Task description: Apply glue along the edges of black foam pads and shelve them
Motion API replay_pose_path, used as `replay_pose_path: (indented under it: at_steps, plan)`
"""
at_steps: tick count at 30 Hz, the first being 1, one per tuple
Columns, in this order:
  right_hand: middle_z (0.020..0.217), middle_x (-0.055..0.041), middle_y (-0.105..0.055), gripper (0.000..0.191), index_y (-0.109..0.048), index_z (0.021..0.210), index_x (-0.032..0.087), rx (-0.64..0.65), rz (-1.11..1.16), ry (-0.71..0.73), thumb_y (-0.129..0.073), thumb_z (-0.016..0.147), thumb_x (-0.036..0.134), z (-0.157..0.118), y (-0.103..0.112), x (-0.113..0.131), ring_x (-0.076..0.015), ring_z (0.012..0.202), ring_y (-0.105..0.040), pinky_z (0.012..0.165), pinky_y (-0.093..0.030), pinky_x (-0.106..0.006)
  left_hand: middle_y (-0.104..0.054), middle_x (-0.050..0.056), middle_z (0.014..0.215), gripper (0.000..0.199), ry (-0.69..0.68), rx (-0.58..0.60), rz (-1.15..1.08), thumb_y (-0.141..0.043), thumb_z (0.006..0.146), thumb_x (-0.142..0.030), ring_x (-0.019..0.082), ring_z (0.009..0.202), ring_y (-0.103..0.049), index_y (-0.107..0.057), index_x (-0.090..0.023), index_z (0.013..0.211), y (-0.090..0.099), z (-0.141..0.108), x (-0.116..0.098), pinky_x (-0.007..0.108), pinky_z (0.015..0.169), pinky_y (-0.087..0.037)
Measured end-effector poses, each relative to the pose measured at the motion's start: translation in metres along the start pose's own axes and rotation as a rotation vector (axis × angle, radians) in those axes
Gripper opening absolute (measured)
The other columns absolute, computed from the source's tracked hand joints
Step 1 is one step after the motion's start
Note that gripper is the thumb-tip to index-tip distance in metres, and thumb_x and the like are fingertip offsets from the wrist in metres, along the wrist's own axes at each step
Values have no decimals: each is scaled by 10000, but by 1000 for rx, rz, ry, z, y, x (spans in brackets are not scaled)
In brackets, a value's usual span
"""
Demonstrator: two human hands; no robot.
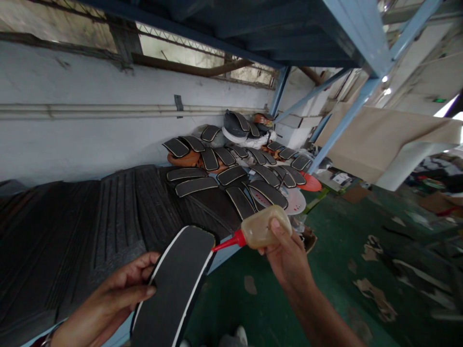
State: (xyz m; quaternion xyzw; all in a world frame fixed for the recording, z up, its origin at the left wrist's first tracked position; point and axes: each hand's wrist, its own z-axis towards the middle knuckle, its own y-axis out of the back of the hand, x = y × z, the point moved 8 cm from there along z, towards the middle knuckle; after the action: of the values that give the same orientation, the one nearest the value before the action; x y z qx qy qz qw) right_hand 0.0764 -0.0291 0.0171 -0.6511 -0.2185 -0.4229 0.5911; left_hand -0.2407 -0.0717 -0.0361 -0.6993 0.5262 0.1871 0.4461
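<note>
My left hand [121, 291] pinches the left edge of a long, curved black panel [177, 284], thumb on top. A white line runs along both long edges of the panel. My right hand [285, 250] is wrapped round a squeeze bottle [265, 226] with cloudy tan contents. The bottle lies nearly sideways, and its red nozzle [231, 241] points left, with the tip at the panel's upper right edge. Behind them, several similar black panels with pale outlines [197, 185] lie spread over a pile.
Stacks of dark ribbed sheets [119, 212] fill the left side. A blue metal frame [340, 120] rises at the right and spans overhead. Beyond the pile is a white wall [90, 144]. Scraps [376, 294] lie on the green floor [325, 260].
</note>
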Motion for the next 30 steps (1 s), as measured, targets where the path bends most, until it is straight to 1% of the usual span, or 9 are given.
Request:
replay_pose_path:
  at_steps: [2,3,8,11,18,21,24,27,30]
  plan:
    - [786,-22,-614,318,-654,961,145,-9,-8,36,-834,804,355,-1,0,3,-153,600,-596,401,-499,-213,-758,23,872,403,-22,73,78,-875,603,-107,255,750,-707,-764,-293,943,-4,1,-1,386,721,-612]
    - [790,-19,-611,318,-654,960,149,-11,-13,49,-835,801,357,-2,0,5,-154,602,-598,404,-500,-215,-757,21,865,391,-31,89,100,-873,614,-119,250,751,-710,-765,-292,948,-6,0,-1,379,719,-613]
    - [798,-19,-597,311,-653,941,160,16,-43,31,-836,792,363,-10,-2,2,-158,613,-595,403,-488,-211,-759,23,845,408,-35,47,90,-883,601,-130,244,743,-713,-767,-275,964,-12,-6,-2,376,720,-613]
    - [814,-21,-598,298,-659,972,169,45,-48,28,-823,810,357,-17,-5,0,-157,627,-593,426,-497,-212,-766,26,870,389,-40,35,91,-886,595,-130,227,722,-708,-767,-255,943,-14,-10,-4,362,716,-612]
    - [823,-20,-597,266,-656,1041,195,121,-39,40,-793,849,317,-32,-13,0,-148,649,-586,477,-513,-204,-776,31,868,401,-40,76,63,-874,602,-109,235,760,-741,-745,-207,968,-17,-13,-9,333,704,-614]
    - [834,-22,-598,291,-643,1085,201,152,-40,18,-778,861,328,-39,-16,-3,-150,649,-585,479,-516,-207,-782,35,875,380,-44,68,54,-868,601,-100,229,757,-747,-731,-188,945,-18,-13,-11,316,691,-617]
    - [889,-35,-618,351,-626,1136,220,148,-42,-3,-787,845,331,-46,-16,-7,-164,662,-606,465,-518,-214,-787,52,893,369,-49,42,60,-862,601,-97,225,744,-748,-715,-175,931,-16,-12,-12,316,682,-621]
    - [929,-45,-650,386,-627,1154,236,143,-44,5,-803,820,317,-51,-17,-7,-183,686,-637,512,-558,-251,-786,77,891,393,-51,6,56,-861,573,-74,229,705,-744,-712,-163,926,-11,-10,-14,325,643,-625]
    - [963,-68,-681,418,-624,1157,241,173,-50,-17,-818,795,319,-57,-22,-6,-233,775,-676,641,-602,-339,-777,98,841,369,-74,-31,46,-840,554,-39,234,652,-737,-724,-139,889,-9,-9,-18,328,604,-629]
